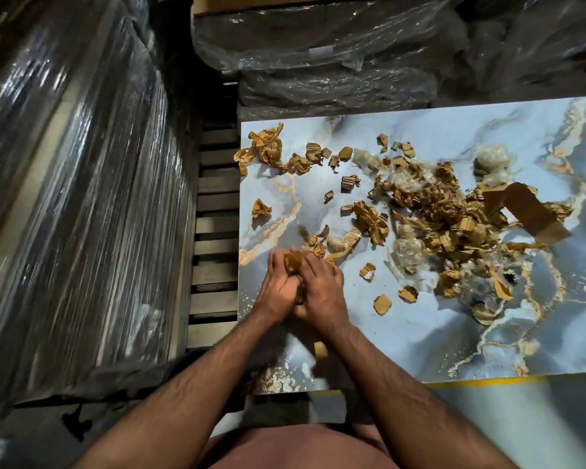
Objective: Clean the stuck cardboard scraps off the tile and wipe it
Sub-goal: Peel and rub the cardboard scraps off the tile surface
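Right now I see one tile (437,340), pale blue marble with gold veins, lying flat with both of my hands near its left edge. My left hand (278,292) and right hand (322,292) are pressed side by side, touching, and together their fingers are closed on a single brown scrap (292,262) held between the fingertips just above the tile surface. Cardboard scraps litter most of the tile's far half: one dense heap (454,218) toward the far right, mixed with crumpled clear film, too tangled for me to count. One folded cardboard strip (525,211) stands bent over the right side of that heap. Toward the far left corner lies one long twisted ribbon of brown paper (268,150). Closer to my hands I count three separate small flat pieces (382,304) near the middle of the tile, and one crumpled bit (261,208) alone by the left edge. Beside the tile on the left I see wooden slats (215,231), and beyond them one large stack wrapped in shiny plastic (75,198). More wrapped bundles (329,38) sit past the far edge.
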Demonstrator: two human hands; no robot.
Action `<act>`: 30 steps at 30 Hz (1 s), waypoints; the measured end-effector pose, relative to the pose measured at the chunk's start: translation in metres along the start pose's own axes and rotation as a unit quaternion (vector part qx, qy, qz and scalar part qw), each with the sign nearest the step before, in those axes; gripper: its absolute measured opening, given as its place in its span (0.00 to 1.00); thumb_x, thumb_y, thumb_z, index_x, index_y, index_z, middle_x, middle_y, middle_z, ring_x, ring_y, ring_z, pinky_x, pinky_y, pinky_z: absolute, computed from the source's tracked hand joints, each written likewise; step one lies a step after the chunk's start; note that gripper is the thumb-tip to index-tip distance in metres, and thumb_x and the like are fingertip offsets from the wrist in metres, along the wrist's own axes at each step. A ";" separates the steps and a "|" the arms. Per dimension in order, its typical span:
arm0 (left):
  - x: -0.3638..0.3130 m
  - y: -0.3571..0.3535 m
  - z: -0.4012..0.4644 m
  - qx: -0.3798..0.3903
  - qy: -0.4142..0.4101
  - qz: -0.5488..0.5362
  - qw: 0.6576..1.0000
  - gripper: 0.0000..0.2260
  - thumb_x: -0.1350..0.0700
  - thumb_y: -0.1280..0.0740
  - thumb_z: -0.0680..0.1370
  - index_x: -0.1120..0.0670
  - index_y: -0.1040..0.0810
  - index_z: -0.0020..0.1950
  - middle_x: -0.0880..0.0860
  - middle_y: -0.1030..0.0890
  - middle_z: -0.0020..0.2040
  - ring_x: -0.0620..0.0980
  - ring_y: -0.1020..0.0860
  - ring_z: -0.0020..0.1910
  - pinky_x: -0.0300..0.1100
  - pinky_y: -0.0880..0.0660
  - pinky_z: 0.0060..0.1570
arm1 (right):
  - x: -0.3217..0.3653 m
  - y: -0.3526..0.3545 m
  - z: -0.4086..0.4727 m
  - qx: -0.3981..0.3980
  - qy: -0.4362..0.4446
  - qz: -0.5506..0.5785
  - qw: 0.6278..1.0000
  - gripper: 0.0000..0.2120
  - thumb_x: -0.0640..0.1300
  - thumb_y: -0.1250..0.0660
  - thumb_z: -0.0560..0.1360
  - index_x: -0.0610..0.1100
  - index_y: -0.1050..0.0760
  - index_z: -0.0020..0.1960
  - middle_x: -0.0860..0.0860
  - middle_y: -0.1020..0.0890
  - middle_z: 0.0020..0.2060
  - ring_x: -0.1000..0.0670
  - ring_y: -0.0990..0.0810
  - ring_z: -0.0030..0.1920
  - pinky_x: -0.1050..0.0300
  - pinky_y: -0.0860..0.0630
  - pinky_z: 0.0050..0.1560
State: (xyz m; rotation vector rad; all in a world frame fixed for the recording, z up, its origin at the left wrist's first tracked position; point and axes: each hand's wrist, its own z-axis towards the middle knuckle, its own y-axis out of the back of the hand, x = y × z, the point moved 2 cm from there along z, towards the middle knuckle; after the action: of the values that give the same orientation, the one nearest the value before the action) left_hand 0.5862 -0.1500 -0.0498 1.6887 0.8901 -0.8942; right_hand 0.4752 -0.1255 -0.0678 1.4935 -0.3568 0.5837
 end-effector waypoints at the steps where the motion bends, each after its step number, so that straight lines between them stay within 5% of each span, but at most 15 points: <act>1: -0.001 0.002 -0.001 -0.009 0.010 -0.008 1.000 0.19 0.55 0.41 0.70 0.56 0.35 0.60 0.54 0.34 0.55 0.47 0.31 0.49 0.53 0.27 0.56 | 0.000 -0.001 0.000 -0.010 0.000 -0.003 1.000 0.43 0.57 0.32 0.63 0.49 0.39 0.75 0.47 0.26 0.65 0.43 0.27 0.60 0.40 0.30 0.61; 6: -0.006 0.007 0.002 -0.065 0.001 -0.067 0.996 0.16 0.42 0.45 0.76 0.54 0.30 0.51 0.53 0.32 0.51 0.43 0.30 0.49 0.41 0.32 0.56 | -0.003 -0.004 0.003 -0.044 -0.004 -0.023 0.999 0.29 0.59 0.32 0.65 0.46 0.26 0.61 0.47 0.21 0.55 0.44 0.25 0.52 0.43 0.28 0.56; 9: -0.007 0.009 0.012 -0.115 -0.033 0.082 0.989 0.12 0.48 0.39 0.80 0.56 0.26 0.46 0.54 0.30 0.49 0.45 0.29 0.46 0.42 0.30 0.49 | -0.005 -0.007 0.002 -0.057 -0.004 -0.029 0.998 0.27 0.58 0.33 0.66 0.44 0.23 0.59 0.47 0.21 0.53 0.44 0.26 0.51 0.44 0.27 0.54; 11: -0.004 0.013 0.023 -0.134 -0.049 0.195 0.970 0.11 0.47 0.35 0.79 0.55 0.26 0.49 0.53 0.31 0.52 0.51 0.29 0.53 0.48 0.27 0.53 | -0.007 -0.006 0.001 -0.062 -0.003 -0.032 0.998 0.24 0.59 0.33 0.66 0.46 0.23 0.56 0.48 0.22 0.51 0.45 0.28 0.51 0.45 0.28 0.53; 13: 0.002 0.018 0.035 -0.128 -0.029 0.265 0.955 0.19 0.41 0.33 0.75 0.52 0.29 0.58 0.55 0.34 0.62 0.56 0.34 0.65 0.53 0.32 0.66 | -0.008 -0.006 0.000 -0.064 -0.010 -0.049 0.997 0.21 0.60 0.33 0.67 0.48 0.23 0.54 0.49 0.22 0.50 0.45 0.28 0.51 0.46 0.30 0.53; 15: 0.004 0.023 0.046 -0.104 -0.014 0.288 0.952 0.37 0.32 0.33 0.70 0.50 0.39 0.71 0.58 0.48 0.75 0.58 0.51 0.77 0.57 0.55 0.76 | -0.008 -0.005 -0.001 -0.074 -0.023 -0.064 0.995 0.19 0.61 0.34 0.68 0.50 0.22 0.51 0.50 0.22 0.51 0.45 0.28 0.53 0.44 0.32 0.56; 17: 0.001 0.030 0.061 -0.088 -0.015 0.312 0.946 0.52 0.23 0.39 0.64 0.48 0.54 0.78 0.61 0.65 0.78 0.58 0.68 0.77 0.54 0.73 0.70 | -0.007 -0.005 -0.002 -0.081 -0.034 -0.068 0.994 0.18 0.62 0.35 0.68 0.51 0.21 0.50 0.51 0.22 0.52 0.46 0.28 0.55 0.40 0.34 0.60; 20: 0.003 0.039 0.084 -0.054 -0.019 0.341 0.938 0.61 0.16 0.49 0.56 0.47 0.64 0.79 0.62 0.73 0.75 0.60 0.75 0.73 0.55 0.80 0.64 | -0.006 -0.004 -0.001 -0.091 -0.041 -0.065 0.993 0.17 0.63 0.35 0.67 0.52 0.21 0.47 0.51 0.22 0.51 0.47 0.30 0.57 0.36 0.40 0.65; 24: 0.008 0.040 0.097 0.016 -0.044 0.360 0.932 0.48 0.23 0.47 0.66 0.45 0.56 0.80 0.58 0.70 0.77 0.57 0.70 0.76 0.57 0.73 0.70 | -0.007 -0.004 -0.002 -0.091 -0.036 -0.059 0.993 0.16 0.62 0.34 0.66 0.52 0.20 0.44 0.49 0.23 0.54 0.45 0.30 0.62 0.34 0.46 0.68; 27: 0.003 0.027 0.096 0.053 -0.121 0.333 0.934 0.36 0.31 0.47 0.74 0.46 0.43 0.79 0.57 0.52 0.80 0.57 0.53 0.79 0.61 0.60 0.75 | -0.009 -0.002 0.000 -0.087 -0.017 -0.007 0.996 0.16 0.59 0.30 0.65 0.49 0.19 0.45 0.43 0.28 0.64 0.40 0.34 0.70 0.32 0.46 0.72; 30: -0.010 0.009 0.098 0.077 -0.198 0.292 0.932 0.28 0.39 0.48 0.77 0.49 0.32 0.74 0.56 0.34 0.73 0.54 0.36 0.72 0.63 0.43 0.72 | -0.011 0.002 0.003 -0.092 -0.001 0.064 0.994 0.16 0.54 0.26 0.65 0.46 0.18 0.48 0.39 0.35 0.71 0.40 0.42 0.75 0.36 0.43 0.73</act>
State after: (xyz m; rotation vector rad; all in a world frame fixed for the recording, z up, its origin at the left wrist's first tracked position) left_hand 0.5745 -0.2478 -0.0612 1.6815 0.0297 -0.8514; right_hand 0.4656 -0.1296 -0.0723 1.3007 -0.4980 0.6331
